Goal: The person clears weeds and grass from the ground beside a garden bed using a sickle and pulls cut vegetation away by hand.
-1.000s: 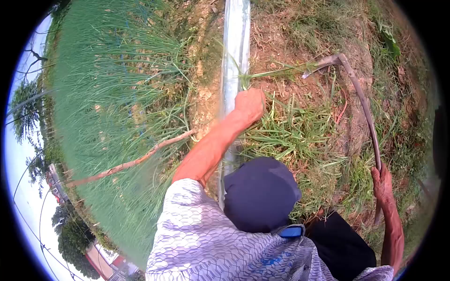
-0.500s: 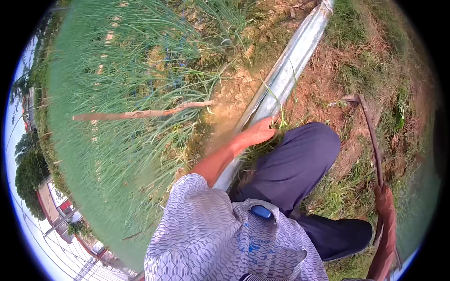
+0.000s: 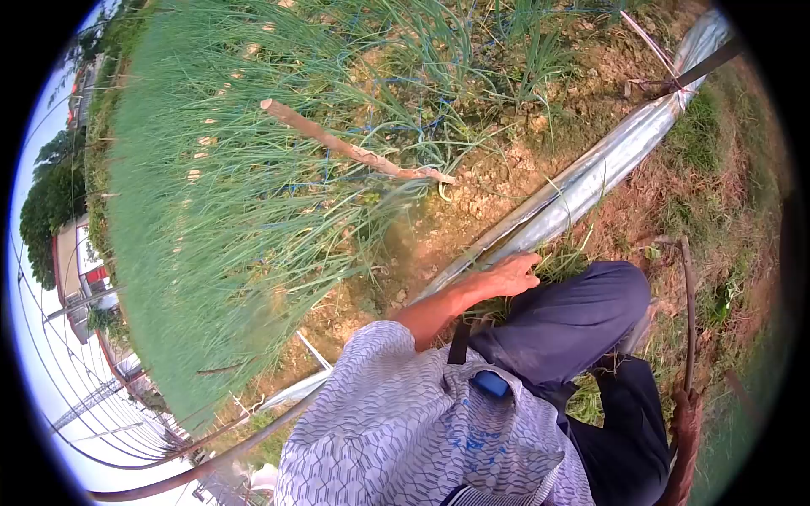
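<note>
My left hand reaches over the silvery plastic sheeting with its fingers curled at a tuft of green grass, just beyond my bent knee. The grass seems to be between the fingertips, though the grip is partly hidden. At the lower right, my right hand wraps round the long, thin wooden handle of a tool. Its far end bends near the ground; the head is too small to make out.
Dense rows of thin-leaved green plants fill the left side. A wooden stake leans out of the bed, with blue strings nearby. A dark strap or post crosses the sheeting at the upper right. A curved pole lies lower left.
The view has turned and shifted, so the stake, sheeting and knee sit farther right and lower. My left hand is still beside the grass; my right hand keeps hold of the handle.
</note>
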### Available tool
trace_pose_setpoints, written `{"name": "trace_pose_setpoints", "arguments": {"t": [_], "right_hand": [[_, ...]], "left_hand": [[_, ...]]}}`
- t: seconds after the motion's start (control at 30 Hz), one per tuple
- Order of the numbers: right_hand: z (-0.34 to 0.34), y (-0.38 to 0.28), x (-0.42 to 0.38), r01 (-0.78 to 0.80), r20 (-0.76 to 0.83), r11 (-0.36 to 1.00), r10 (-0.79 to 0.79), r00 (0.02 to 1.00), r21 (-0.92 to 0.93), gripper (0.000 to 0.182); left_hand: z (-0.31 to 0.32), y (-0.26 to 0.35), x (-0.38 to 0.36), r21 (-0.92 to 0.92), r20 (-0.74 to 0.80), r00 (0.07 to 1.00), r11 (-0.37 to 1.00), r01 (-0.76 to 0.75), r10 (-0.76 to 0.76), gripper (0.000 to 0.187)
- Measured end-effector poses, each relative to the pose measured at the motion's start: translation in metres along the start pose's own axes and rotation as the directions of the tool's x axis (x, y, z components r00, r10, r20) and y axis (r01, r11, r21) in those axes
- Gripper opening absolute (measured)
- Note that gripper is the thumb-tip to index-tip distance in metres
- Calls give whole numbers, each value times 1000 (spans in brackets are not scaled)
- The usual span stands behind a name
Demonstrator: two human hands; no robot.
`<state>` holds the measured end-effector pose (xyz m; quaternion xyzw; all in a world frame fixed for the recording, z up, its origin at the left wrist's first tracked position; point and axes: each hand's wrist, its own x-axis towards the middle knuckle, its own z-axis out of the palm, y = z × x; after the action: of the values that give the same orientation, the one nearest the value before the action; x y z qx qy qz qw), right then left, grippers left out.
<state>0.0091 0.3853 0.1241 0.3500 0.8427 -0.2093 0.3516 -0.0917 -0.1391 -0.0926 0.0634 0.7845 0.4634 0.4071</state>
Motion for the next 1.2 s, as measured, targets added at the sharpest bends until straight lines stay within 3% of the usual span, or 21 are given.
{"name": "trace_pose_setpoints", "arguments": {"t": [0.03, 0.13, 0.17, 0.23, 0.3, 0.37, 0.4, 0.47, 0.5, 0.53, 0.6, 0.63, 0.7, 0.73, 0.8, 0.93, 1.0, 1.03, 1.1, 1.2], "right_hand": [[3, 4, 2, 87, 13, 995, -86, 996, -43, 46], [35, 4, 22, 104, 1, 994, -104, 995, 32, 46], [48, 3, 29, 96, -2, 993, -96, 995, 69, 46], [77, -1, 45, 78, -8, 986, -78, 997, 145, 46], [110, -4, 64, 61, -22, 973, -57, 998, 225, 46], [141, -4, 83, 37, -31, 955, -29, 999, 293, 46], [158, -5, 93, 22, -28, 947, -14, 1000, 321, 46], [188, -4, 113, -11, -26, 928, 22, 999, 374, 45], [202, -3, 123, -27, -25, 917, 40, 999, 399, 45], [216, -3, 131, -42, -26, 907, 59, 998, 418, 45], [238, -2, 147, -69, -29, 889, 92, 995, 453, 45], [249, -1, 154, -81, -27, 881, 106, 994, 466, 45], [267, 1, 166, -100, -26, 867, 129, 991, 489, 45], [274, 2, 170, -112, -25, 858, 143, 989, 501, 45], [287, 4, 176, -130, -24, 841, 167, 986, 525, 45], [302, 10, 185, -157, -23, 820, 202, 979, 550, 45], [307, 9, 190, -163, -17, 813, 208, 978, 559, 45], [308, 9, 193, -165, -16, 810, 211, 977, 563, 45], [310, 9, 196, -169, -16, 803, 217, 976, 571, 45], [312, 10, 199, -173, -14, 802, 220, 975, 571, 45]], "left_hand": [[-7, 3, -2, -2, -18, 1000, 1000, 9, -9, 56], [-44, 26, -1, -75, 235, 972, 996, 52, -33, 58], [-54, 25, 2, -75, 233, 972, 996, 49, -30, 58], [-59, 23, 12, -301, 81, 995, 950, 75, -53, 55], [-73, 23, 29, -193, -185, 980, 980, 39, -76, 47], [-86, 20, 49, -66, -425, 900, 995, 72, -93, 41], [-92, 10, 62, -60, -411, 907, 995, 74, -93, 41], [-101, -20, 94, 345, -516, 855, 925, 157, 47, 39], [-109, -29, 113, 355, -504, 862, 923, 151, 52, 39], [-116, -35, 129, 794, -297, 948, 581, 177, 117, 38], [-125, -45, 156, 590, -502, 858, 768, 248, 108, 40], [-131, -41, 165, 592, -495, 862, 768, 245, 107, 40], [-150, -37, 183, 628, -485, 869, 655, 421, -93, 47], [-156, -51, 196, 636, -474, 876, 652, 412, -91, 47], [-168, -73, 220, 604, -598, 777, 529, 597, -194, 43], [-185, -78, 223, 690, -475, 844, 490, 533, -250, 29], [-187, -82, 227, 779, -456, 847, 337, 528, -271, 19], [-187, -87, 228, 783, -454, 850, 335, 524, -268, 19], [-184, -92, 229, 790, -518, 840, 288, 542, -161, 17], [-185, -91, 228, 833, -461, 875, 269, 484, -150, 16]]}}
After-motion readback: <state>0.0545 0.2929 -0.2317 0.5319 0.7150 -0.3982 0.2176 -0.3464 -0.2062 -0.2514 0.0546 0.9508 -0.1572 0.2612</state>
